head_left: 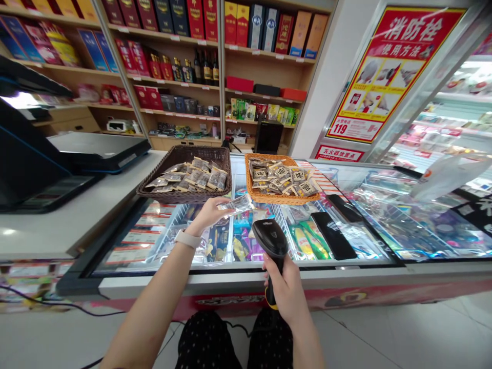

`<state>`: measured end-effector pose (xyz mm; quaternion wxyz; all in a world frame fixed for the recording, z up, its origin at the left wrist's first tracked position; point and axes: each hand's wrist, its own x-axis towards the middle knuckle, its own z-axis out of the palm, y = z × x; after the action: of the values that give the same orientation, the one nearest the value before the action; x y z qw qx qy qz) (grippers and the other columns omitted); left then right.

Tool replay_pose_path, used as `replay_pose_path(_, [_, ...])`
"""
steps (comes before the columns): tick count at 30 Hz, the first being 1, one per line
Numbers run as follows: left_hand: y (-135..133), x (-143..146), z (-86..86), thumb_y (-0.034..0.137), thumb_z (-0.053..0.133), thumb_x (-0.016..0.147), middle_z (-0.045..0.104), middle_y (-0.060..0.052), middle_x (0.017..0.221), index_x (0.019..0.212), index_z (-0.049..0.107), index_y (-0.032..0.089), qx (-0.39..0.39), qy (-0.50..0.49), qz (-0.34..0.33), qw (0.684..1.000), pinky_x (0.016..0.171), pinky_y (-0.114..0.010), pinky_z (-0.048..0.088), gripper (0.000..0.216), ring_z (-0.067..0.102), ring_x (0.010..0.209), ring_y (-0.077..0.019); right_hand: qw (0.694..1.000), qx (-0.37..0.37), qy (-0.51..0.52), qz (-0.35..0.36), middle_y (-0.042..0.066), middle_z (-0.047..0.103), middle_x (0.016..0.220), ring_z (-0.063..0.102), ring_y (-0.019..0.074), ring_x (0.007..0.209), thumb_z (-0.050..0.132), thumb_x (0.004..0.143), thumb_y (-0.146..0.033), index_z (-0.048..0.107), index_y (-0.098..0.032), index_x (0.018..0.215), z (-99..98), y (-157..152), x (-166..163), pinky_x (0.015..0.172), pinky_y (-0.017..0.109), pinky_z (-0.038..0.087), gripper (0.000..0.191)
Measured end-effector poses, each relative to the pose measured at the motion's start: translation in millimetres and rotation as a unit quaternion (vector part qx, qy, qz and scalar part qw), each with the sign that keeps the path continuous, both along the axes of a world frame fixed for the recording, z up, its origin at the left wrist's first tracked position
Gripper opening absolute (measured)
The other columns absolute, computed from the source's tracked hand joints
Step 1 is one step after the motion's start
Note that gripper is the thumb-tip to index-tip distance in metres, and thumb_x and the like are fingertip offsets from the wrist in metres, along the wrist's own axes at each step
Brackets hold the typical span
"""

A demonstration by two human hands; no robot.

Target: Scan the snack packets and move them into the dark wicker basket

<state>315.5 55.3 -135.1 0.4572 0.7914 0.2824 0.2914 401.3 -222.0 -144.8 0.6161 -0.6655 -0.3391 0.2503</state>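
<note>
My left hand (210, 212), with a pale band on its wrist, grips a small clear snack packet (240, 204) by its left end, over the freezer's glass top. In my right hand (284, 282) is a black barcode scanner (271, 238), its head pointing up and forward and its fingers wrapped round the handle. Just beyond my left hand sits a dark brown wicker basket (144, 190) with a heap of small packets (198, 177). Right of it stands a lighter orange-brown basket (282, 198) holding similar packets (282, 174) with dark printed characters.
Two black phones (333, 236) (343, 207) lie on the glass-topped chest freezer (246, 275). A counter (34, 233) with a weighing scale (100, 146) is at the left. Shelves of boxes (169, 110) line the back. Black cable (54, 303) trails on the floor.
</note>
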Motion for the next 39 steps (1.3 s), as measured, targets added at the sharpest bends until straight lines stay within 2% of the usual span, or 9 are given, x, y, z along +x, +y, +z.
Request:
replay_pose_path(2, [-1.8,-0.8,4.3,0.043,0.077,0.074,0.077,-0.01,0.102,0.109,0.076,0.013,0.008,-0.01,-0.009,1.0,0.066,-0.029,0.052,0.046,0.069,0.078,-0.0215,1.0,0.0,0.002,0.004,-0.006,0.053,0.057,0.052,0.0153,0.048,0.057,0.097,-0.061,0.068,-0.018,0.108,-0.1,-0.4,-0.9,0.05,0.027,0.043,0.045])
replay_pose_path(5, [-4.7,0.6,8.4,0.037,0.081,0.07,0.077,-0.008,0.101,0.119,0.072,0.016,-0.008,-0.062,-0.016,0.998,0.07,-0.028,0.054,0.054,0.069,0.08,-0.0196,1.0,-0.003,0.005,-0.001,-0.005,0.054,0.056,0.053,0.0161,0.049,0.058,0.097,-0.06,0.068,-0.018,0.105,-0.4,-1.1,-2.1,0.051,0.027,0.043,0.044])
replay_pose_path(8, [-7.4,2.9,11.0,0.038,0.089,0.063,0.074,-0.005,0.089,0.105,0.07,0.016,-0.071,-0.121,0.008,0.99,0.065,-0.026,0.052,0.051,0.066,0.074,-0.0167,1.0,-0.012,-0.005,0.001,-0.004,0.057,0.057,0.055,0.0174,0.052,0.058,0.097,-0.06,0.067,-0.02,0.097,0.1,-1.7,-3.0,0.052,0.027,0.044,0.041])
replay_pose_path(12, [-11.7,3.9,12.8,0.047,0.087,0.068,0.071,-0.007,0.081,0.085,0.074,0.013,-0.099,-0.158,0.035,0.982,0.05,-0.021,0.039,0.04,0.057,0.064,-0.0128,0.999,-0.029,-0.026,0.015,0.002,0.065,0.068,0.06,0.0196,0.058,0.058,0.096,-0.062,0.069,-0.019,0.095,0.6,-1.1,-6.2,0.055,0.028,0.048,0.044])
replay_pose_path(15, [-15.7,5.0,11.5,0.051,0.084,0.074,0.073,-0.009,0.083,0.094,0.081,0.014,-0.097,-0.156,0.027,0.983,0.045,-0.021,0.032,0.043,0.053,0.06,-0.0119,0.999,-0.027,-0.015,0.027,0.005,0.069,0.076,0.063,0.0212,0.062,0.058,0.095,-0.064,0.068,-0.018,0.095,-0.7,0.6,-12.4,0.055,0.028,0.051,0.047])
replay_pose_path(20, [-19.9,8.9,7.4,0.052,0.081,0.077,0.07,-0.005,0.075,0.1,0.082,0.014,-0.102,-0.136,0.026,0.985,0.044,-0.021,0.029,0.044,0.042,0.051,-0.0079,0.997,-0.038,0.007,0.064,0.003,0.065,0.071,0.059,0.019,0.056,0.055,0.097,-0.065,0.065,-0.019,0.095,-1.9,3.6,-23.3,0.053,0.028,0.05,0.048])
replay_pose_path(27, [-17.8,9.4,5.6,0.053,0.078,0.08,0.067,-0.003,0.067,0.103,0.083,0.015,-0.084,-0.137,0.014,0.987,0.043,-0.022,0.024,0.045,0.037,0.048,-0.0074,0.997,-0.047,-0.039,0.054,0.011,0.073,0.084,0.072,0.0296,0.081,0.051,0.098,-0.062,0.069,-0.017,0.104,-0.8,5.8,-23.6,0.055,0.03,0.053,0.049])
replay_pose_path(33, [-18.5,9.5,6.4,0.053,0.075,0.084,0.078,-0.008,0.088,0.107,0.083,0.016,-0.062,-0.142,-0.003,0.988,0.042,-0.022,0.024,0.044,0.044,0.051,-0.0081,0.996,-0.055,-0.034,0.063,0.015,0.075,0.092,0.074,0.0319,0.087,0.049,0.099,-0.063,0.069,-0.015,0.112,-0.7,4.6,-21.0,0.054,0.03,0.053,0.054])
replay_pose_path(39, [-20.3,9.9,10.4,0.054,0.075,0.083,0.079,-0.011,0.102,0.106,0.083,0.016,-0.066,-0.14,-0.004,0.988,0.041,-0.021,0.026,0.044,0.049,0.055,-0.0088,0.996,-0.056,-0.027,0.068,0.017,0.075,0.096,0.074,0.0336,0.095,0.05,0.099,-0.063,0.068,-0.014,0.114,0.1,4.7,-21.6,0.053,0.029,0.053,0.055])
